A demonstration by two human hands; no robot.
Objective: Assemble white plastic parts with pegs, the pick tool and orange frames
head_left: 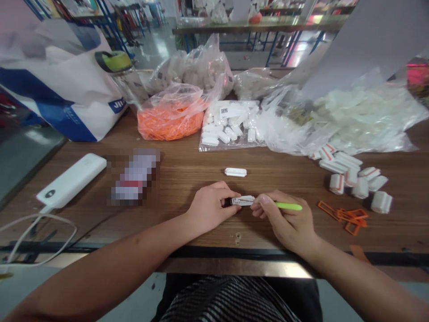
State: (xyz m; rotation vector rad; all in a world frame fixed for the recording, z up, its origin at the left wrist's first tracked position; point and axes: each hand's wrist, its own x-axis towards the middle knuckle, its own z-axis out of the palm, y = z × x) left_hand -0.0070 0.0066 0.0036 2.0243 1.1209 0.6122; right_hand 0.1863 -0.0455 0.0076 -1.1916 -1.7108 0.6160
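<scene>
White part in left hand, seemingly

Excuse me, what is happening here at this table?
A person works at a wooden table. The left hand grips a small white plastic piece, and the right hand holds a green-handled tool against its end. A second white piece lies just beyond; orange clips lie to the right.

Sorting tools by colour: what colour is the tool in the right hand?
Bright green: the tool shows best in the head view.
</scene>
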